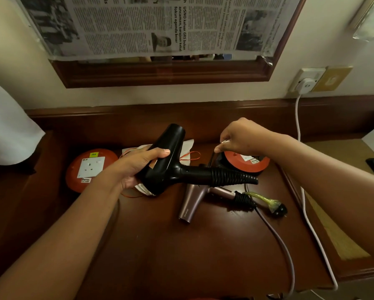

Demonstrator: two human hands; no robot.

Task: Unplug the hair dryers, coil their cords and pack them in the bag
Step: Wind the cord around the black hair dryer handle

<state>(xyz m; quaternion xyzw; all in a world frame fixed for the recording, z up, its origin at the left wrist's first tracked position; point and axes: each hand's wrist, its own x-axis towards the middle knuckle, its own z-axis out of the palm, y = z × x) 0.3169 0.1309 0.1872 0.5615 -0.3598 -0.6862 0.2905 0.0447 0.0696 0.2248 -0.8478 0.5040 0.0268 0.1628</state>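
Observation:
My left hand (138, 167) grips the barrel of a black hair dryer (173, 161), held above the wooden table with its ribbed cord collar pointing right. My right hand (238, 138) pinches something small and pale, a plug or tie, above the right orange extension reel (250, 164); a thin black cord hangs from the fingers. A pink-bronze hair dryer (194, 200) lies on the table below, its cord (283, 245) trailing toward the front edge. A white bag (187, 146) with orange strings lies behind the black dryer, mostly hidden.
A second orange extension reel (91, 169) with a white socket sits at the left. A white plug (305, 85) sits in the wall socket, its white cable (307, 213) running down the table's right side. A black plug wrapped in yellowish film (272, 204) lies beside the pink dryer.

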